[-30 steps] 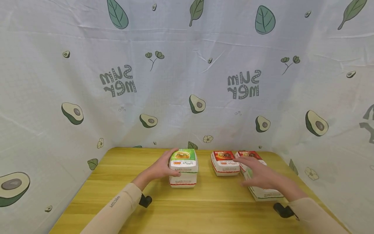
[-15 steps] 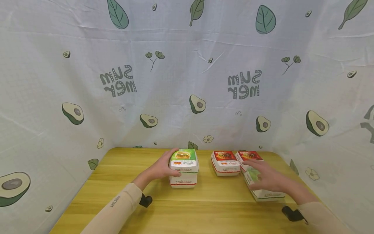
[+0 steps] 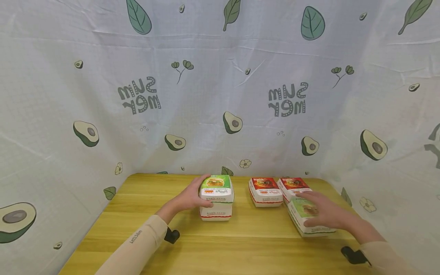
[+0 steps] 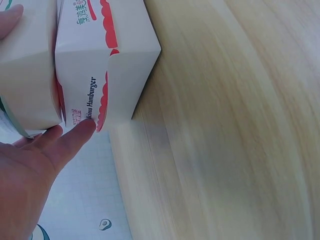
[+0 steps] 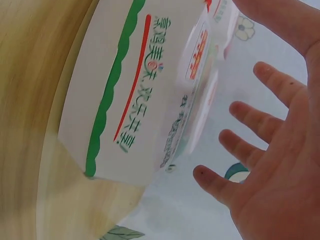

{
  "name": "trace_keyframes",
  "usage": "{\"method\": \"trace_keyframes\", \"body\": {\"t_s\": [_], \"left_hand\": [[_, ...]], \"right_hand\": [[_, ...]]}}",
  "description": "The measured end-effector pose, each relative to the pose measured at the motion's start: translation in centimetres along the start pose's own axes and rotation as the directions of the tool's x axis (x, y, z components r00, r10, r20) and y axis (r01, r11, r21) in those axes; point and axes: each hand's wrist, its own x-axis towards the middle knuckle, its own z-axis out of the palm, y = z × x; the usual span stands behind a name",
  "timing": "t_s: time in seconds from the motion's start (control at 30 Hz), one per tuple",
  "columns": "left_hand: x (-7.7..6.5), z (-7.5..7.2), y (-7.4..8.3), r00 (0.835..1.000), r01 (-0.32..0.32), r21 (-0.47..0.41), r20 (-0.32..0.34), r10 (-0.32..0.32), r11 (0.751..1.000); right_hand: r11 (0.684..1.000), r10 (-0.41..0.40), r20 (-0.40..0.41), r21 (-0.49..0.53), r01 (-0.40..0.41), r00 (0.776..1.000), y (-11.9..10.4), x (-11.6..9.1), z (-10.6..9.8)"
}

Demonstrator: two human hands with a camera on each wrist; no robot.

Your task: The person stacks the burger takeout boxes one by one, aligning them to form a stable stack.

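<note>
**Left hand grips, right hand hovers**

Taking twelve o'clock as the far edge of the wooden table, I see a stack of two cardboard burger boxes just short of twelve. On top sits the upper green box, printed with a burger; beneath it is the lower box, white with red scalloped trim. The left hand clasps the stack from its nine o'clock side, thumb at the front, fingers round the back, and from the wrist I can see one fingertip against the lower box.

Well apart, at about four o'clock from the stack, lies the right-hand green box. Over it the right hand is wide, fingers spread and holding nothing; from that wrist a gap shows between fingertips and cardboard. Whether the thumb touches, I can't tell.

At two o'clock from the stack sits a red-topped box, and just beside it, at its three o'clock, another red-topped box. An avocado-print cloth hangs behind at twelve.
</note>
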Motion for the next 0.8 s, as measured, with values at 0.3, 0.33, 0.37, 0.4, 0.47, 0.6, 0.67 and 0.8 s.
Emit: {"method": "trace_keyframes", "body": {"t_s": [0.3,0.33,0.37,0.4,0.47,0.6,0.67,0.8], "left_hand": [[0.2,0.0,-0.1,1.0,0.007,0.003,0.005,-0.007,1.0],[0.1,0.0,-0.1,1.0,0.008,0.001,0.004,-0.008,1.0],[0.1,0.0,0.0,1.0,0.008,-0.001,0.003,-0.008,1.0],[0.1,-0.1,-0.1,1.0,0.011,-0.005,0.003,-0.011,1.0],[0.1,-0.1,-0.1,1.0,0.012,-0.002,0.005,-0.012,1.0],[0.1,-0.1,-0.2,1.0,0.012,-0.005,0.007,-0.012,1.0],[0.1,-0.1,-0.2,1.0,0.008,-0.007,0.008,-0.008,1.0],[0.2,0.0,-0.2,1.0,0.009,-0.009,0.009,-0.009,1.0]], "right_hand": [[1.0,-0.007,-0.047,-0.027,0.006,0.999,2.2,-0.7,0.3],[1.0,-0.008,-0.048,-0.026,0.006,0.999,2.3,-0.7,0.3],[1.0,-0.009,-0.05,-0.023,0.007,0.999,2.4,-0.8,0.3],[1.0,0.001,-0.046,-0.019,-0.002,0.999,2.4,-0.8,0.3],[1.0,0.02,-0.032,-0.011,-0.021,0.999,2.5,-0.9,0.4],[0.997,0.071,0.005,0.005,-0.071,0.997,2.8,-0.9,0.5],[0.996,0.084,0.02,0.011,-0.084,0.996,3.1,-1.0,0.7],[0.997,0.079,0.027,0.014,-0.079,0.996,3.2,-1.0,0.8]]}}
